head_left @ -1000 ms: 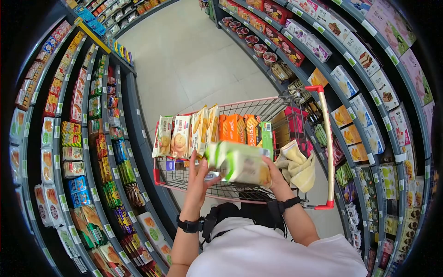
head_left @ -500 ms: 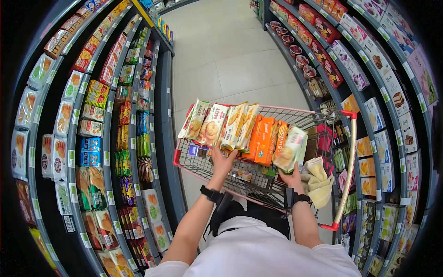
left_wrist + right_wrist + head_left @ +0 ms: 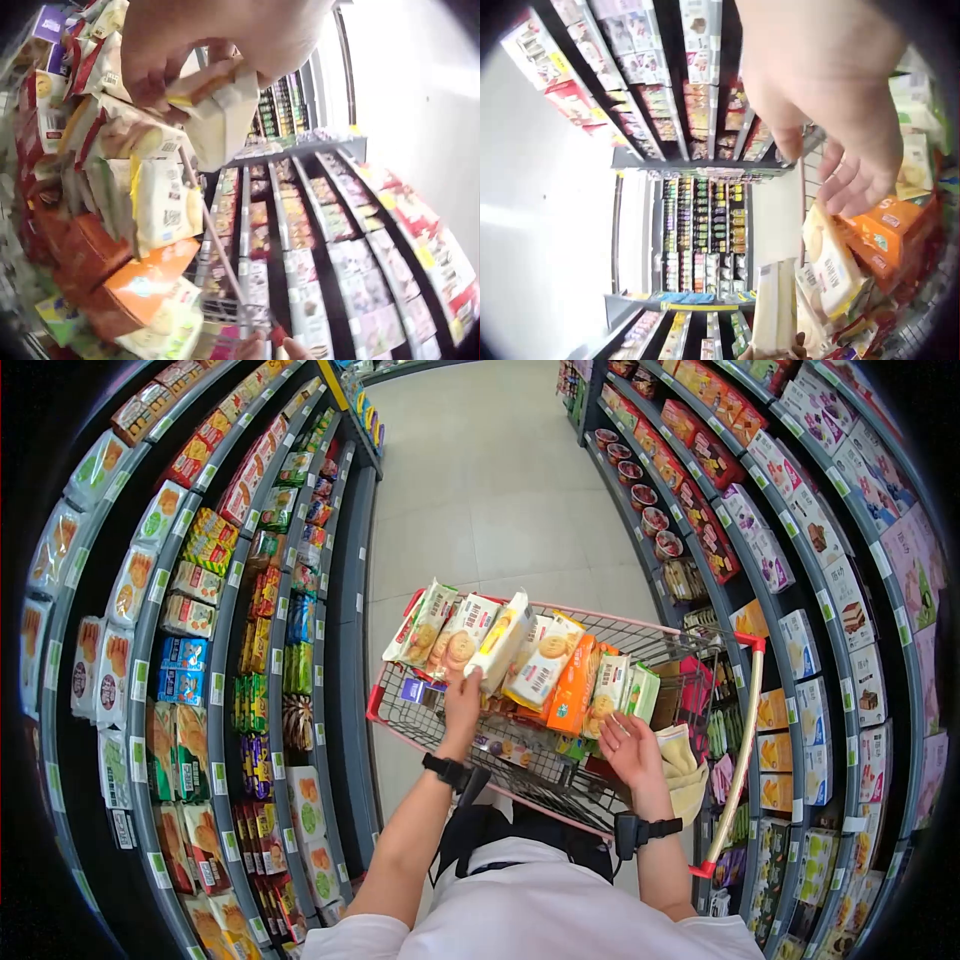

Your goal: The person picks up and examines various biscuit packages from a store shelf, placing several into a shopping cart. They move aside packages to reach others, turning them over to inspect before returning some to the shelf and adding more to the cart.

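Observation:
In the head view a shopping cart [image 3: 560, 785] holds a row of upright snack packs. The left hand [image 3: 462, 705] pinches a pale yellow-and-white pack [image 3: 503, 640] by its lower end; the left wrist view shows that hand [image 3: 217, 45] with fingers curled round the pack [image 3: 221, 120]. The right hand [image 3: 632, 750], fingers loosely bent, holds nothing beside a white-and-green pack [image 3: 607, 695]. Between the hands stand a white biscuit pack [image 3: 543, 665] and an orange box [image 3: 572, 690]. In the right wrist view the right hand [image 3: 832, 112] hangs over the orange box [image 3: 885, 225].
Stocked shelves line the aisle at left [image 3: 225, 690] and right [image 3: 800, 620]. The tiled floor [image 3: 480, 490] runs ahead of the cart. A yellowish cloth [image 3: 682, 765] hangs near the cart's handle [image 3: 740, 760], with a pink item [image 3: 695, 685] close by.
The left hand has lifted a yellow-and-white pack from the row. The right hand has let go of the white-and-green pack, which now stands beside the orange box.

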